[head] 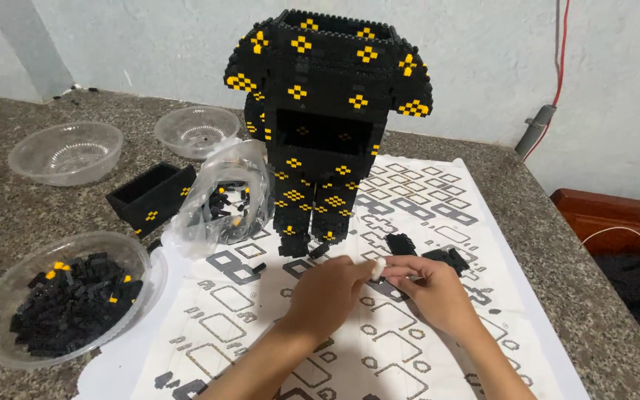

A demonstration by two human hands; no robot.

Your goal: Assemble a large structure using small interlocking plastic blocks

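My left hand and right hand meet fingertip to fingertip over the instruction sheet, both pinched shut on a small black brick piece between them. How it points I cannot tell. Just beyond stands the tall black-and-yellow brick model, upright. Loose black bricks lie beside my right hand. Bare sheet spreads toward me; the bowl of bricks sits well left.

small white piece, pinched between both hands' fingertips, just above the printed sheet, near loose black bricks.
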